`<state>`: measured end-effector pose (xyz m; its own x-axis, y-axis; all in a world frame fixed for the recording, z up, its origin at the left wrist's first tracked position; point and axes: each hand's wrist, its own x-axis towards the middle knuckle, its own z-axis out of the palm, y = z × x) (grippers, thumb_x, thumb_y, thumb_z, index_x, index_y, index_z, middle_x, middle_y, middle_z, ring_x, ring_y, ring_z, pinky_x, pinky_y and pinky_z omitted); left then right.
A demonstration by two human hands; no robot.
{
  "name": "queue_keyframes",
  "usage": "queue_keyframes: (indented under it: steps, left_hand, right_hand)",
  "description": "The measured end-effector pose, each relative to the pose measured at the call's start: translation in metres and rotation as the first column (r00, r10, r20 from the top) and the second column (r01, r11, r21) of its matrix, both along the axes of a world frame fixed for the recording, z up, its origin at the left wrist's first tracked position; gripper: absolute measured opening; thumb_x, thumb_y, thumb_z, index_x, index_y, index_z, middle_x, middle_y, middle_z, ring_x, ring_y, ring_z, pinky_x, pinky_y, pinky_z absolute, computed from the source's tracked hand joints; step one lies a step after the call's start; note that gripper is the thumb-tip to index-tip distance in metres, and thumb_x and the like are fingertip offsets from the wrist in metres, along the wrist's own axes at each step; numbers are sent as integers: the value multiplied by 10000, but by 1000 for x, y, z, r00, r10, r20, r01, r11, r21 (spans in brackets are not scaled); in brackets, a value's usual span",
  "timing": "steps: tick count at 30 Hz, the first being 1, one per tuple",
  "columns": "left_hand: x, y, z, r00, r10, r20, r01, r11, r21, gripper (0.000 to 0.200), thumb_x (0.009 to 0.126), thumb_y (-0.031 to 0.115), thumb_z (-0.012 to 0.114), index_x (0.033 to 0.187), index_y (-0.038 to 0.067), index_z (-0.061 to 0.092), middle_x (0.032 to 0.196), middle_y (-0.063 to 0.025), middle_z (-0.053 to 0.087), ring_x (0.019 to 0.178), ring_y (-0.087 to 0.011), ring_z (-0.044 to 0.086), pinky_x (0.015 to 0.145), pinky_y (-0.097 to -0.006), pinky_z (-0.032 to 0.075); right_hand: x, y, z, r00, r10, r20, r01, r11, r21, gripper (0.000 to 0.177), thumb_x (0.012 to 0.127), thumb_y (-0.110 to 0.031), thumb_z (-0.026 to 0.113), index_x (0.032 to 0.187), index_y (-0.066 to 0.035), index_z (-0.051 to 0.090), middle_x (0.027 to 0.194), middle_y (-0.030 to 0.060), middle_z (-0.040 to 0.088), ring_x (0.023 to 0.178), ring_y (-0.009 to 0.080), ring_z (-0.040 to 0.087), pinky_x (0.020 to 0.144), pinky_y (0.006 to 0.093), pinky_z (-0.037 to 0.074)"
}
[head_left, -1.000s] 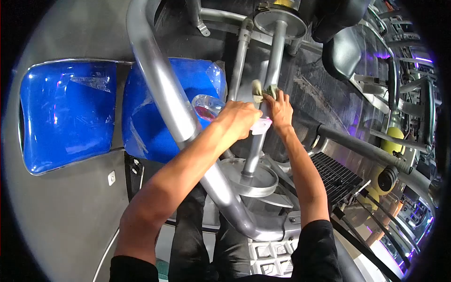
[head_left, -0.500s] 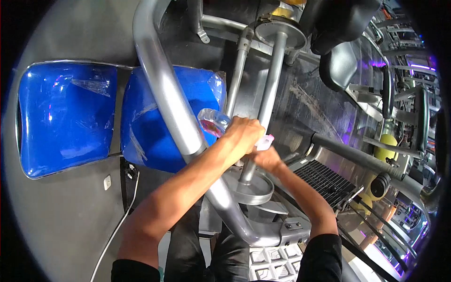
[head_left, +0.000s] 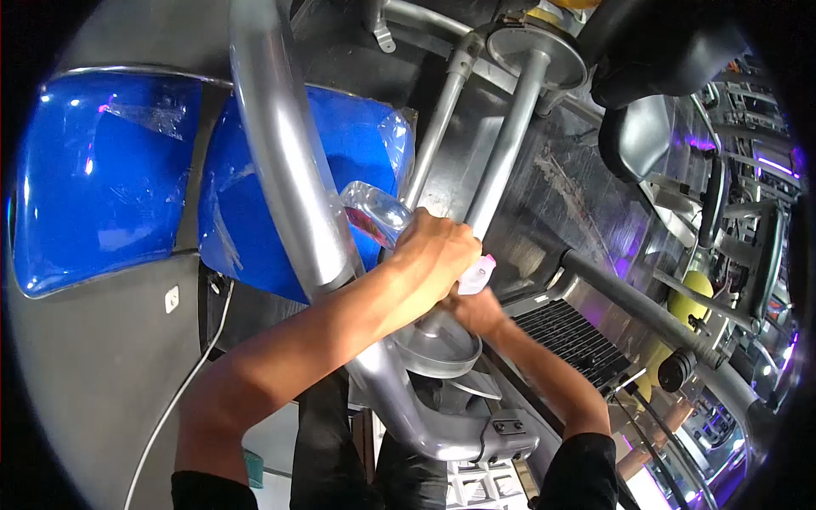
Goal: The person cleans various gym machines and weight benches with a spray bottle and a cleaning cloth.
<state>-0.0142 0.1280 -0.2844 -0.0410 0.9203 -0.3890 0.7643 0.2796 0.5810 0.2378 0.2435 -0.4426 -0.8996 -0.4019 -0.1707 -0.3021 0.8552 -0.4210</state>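
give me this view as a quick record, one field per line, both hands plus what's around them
left hand: closed around a clear bottle
bottle top: pink and white, showing past the fist
right hand: just below the left hand, fingers mostly hidden; grip unclear
nearest metal: slim silver pole with a round plate at its lower end
frame: thick silver tube, crossing in front of a blue seat
seat covering: clear plastic film
wall: white socket
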Motion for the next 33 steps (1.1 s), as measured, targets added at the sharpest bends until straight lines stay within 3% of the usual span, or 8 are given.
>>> queue_keyframes:
  steps: [7,9,11,13,18,22,25,33]
  left_hand:
    - [-17,-15,9,952,152,265,-228,931,284,286,736,62,704,1013,40,636,814,-170,653,824,-355,667,727,-436,536]
    - [-38,-5,26,933,134,334,-166,984,70,347,729,53,716,1065,50,632,875,-184,642,882,-362,646,775,-427,525]
    - [-54,3,34,931,167,325,-175,985,-6,429,715,37,721,1132,49,621,950,-191,633,936,-368,625,819,-423,510]
    - [-66,9,31,927,191,322,-189,981,-39,470,708,29,723,1165,49,615,988,-194,628,963,-372,615,842,-420,502]
    - [-73,8,8,916,313,252,-348,931,110,481,720,3,700,1190,15,597,992,-205,628,975,-372,612,846,-425,499]
    - [-64,4,-7,871,421,253,-488,805,339,317,778,88,684,1077,-1,623,882,-228,643,898,-386,639,779,-441,519]
    - [-62,9,-1,865,413,285,-494,803,335,180,801,95,664,942,-7,621,805,-216,655,775,-386,662,673,-454,536]
    - [-64,24,7,911,339,234,-375,918,132,349,772,29,661,1106,-53,599,919,-203,655,847,-363,657,766,-430,529]
  right_hand:
    - [-155,116,21,825,-514,-236,554,818,154,218,807,-116,615,1016,-115,675,1084,146,561,959,343,560,741,426,541]
    - [-159,116,8,786,-560,-261,600,793,106,209,818,-119,605,1014,-78,665,1103,143,558,990,345,560,726,438,544]
    - [-132,86,-1,614,-787,59,788,616,16,214,821,-112,598,1013,-45,666,1103,121,562,1004,341,563,675,443,549]
    - [-72,64,-21,931,-364,12,363,931,41,220,806,-138,627,998,-42,679,1044,111,585,926,321,605,648,417,563]
    - [-91,63,23,982,77,-172,-70,996,51,230,741,-175,710,969,-166,682,804,62,561,742,240,608,588,352,540]
    - [-210,168,-5,965,-253,-69,262,914,311,266,827,-159,646,1043,-4,642,1114,139,630,933,281,659,721,385,578]
    - [-277,198,1,886,-365,-284,459,777,431,222,872,-328,624,1075,-286,702,1135,93,555,1001,310,608,788,443,541]
    - [-328,292,-44,594,-632,-498,761,642,93,335,986,-314,440,1145,-103,646,1113,161,640,1074,406,570,927,449,427]
